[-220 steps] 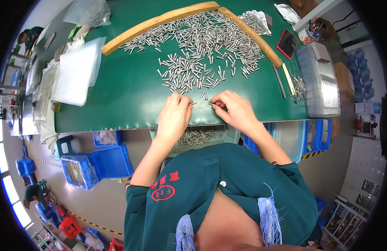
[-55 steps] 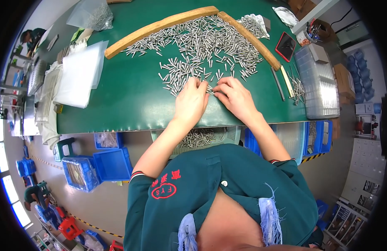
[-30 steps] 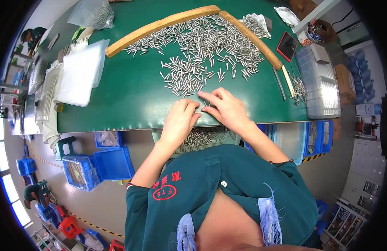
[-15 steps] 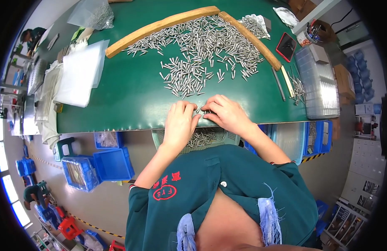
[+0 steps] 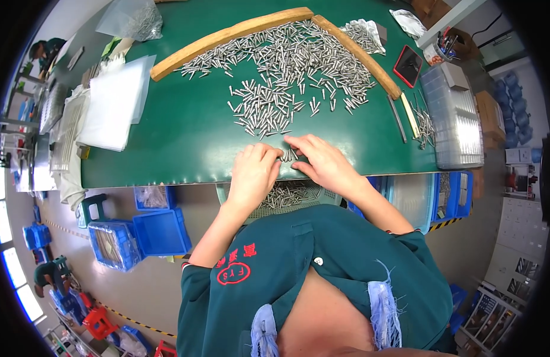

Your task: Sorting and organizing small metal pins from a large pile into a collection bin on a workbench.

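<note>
Between my two hands, near the front edge of the green table, lies a little row of small tapered metal pins. My left hand is closed at their left side, its bent fingertips and thumb against the nearest pins. To their right my right hand is open, with a gap between index finger and thumb. A loose heap of the same pins lies just beyond my hands. Farther back a larger pile of pins rests against two wooden bars.
Below the table edge a pale green basket holds more pins. At right are a red-edged phone, thin rods and stacked clear plastic trays. Plastic sheets lie at left. Blue bins stand on the floor.
My right hand's index finger and thumb have spread apart, and several pins now show between my hands. The left hand has barely shifted.
</note>
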